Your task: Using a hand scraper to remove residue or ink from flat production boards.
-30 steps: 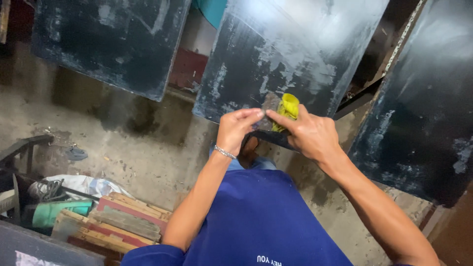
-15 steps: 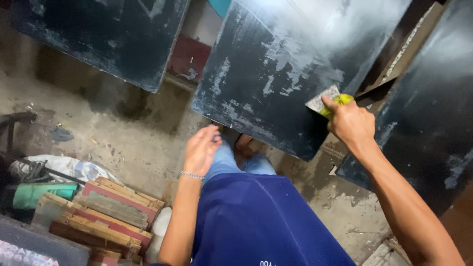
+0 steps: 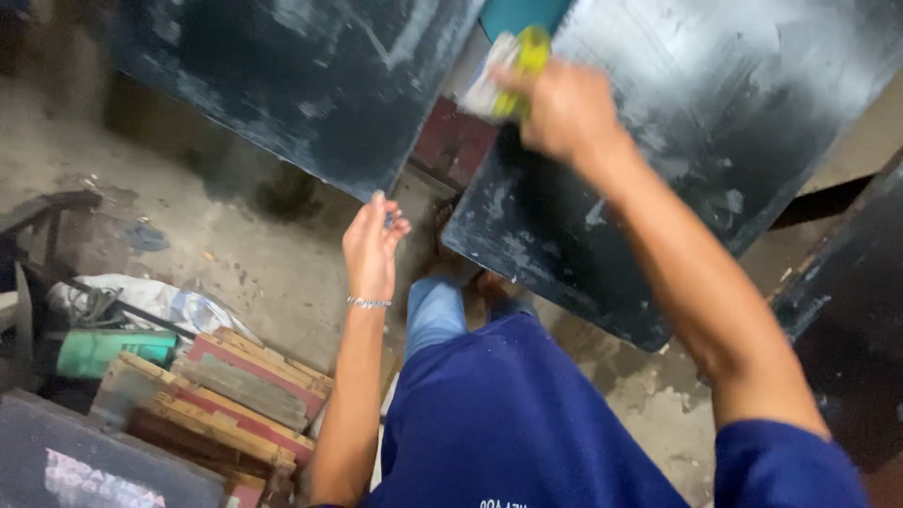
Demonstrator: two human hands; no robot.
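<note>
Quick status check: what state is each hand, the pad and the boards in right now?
Right hand: raised, gripping the pad.
Pad: yellow and grey, pressed at the middle board's top edge.
Left hand: free, fingers loosely curled.
Middle board: dark, leaning, streaked pale.
Left board: dark, leaning, scuffed.

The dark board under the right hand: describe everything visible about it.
The dark board is a flat, black-painted panel, its surface streaked with whitish, dusty patches. It leans tilted over the concrete floor, its lower corner pointing down near the person's knees. The right hand presses a yellow sanding pad with pale abrasive sheet against its upper left edge. A similar black board stands to its left, apart from it. The left hand does not touch it.
</note>
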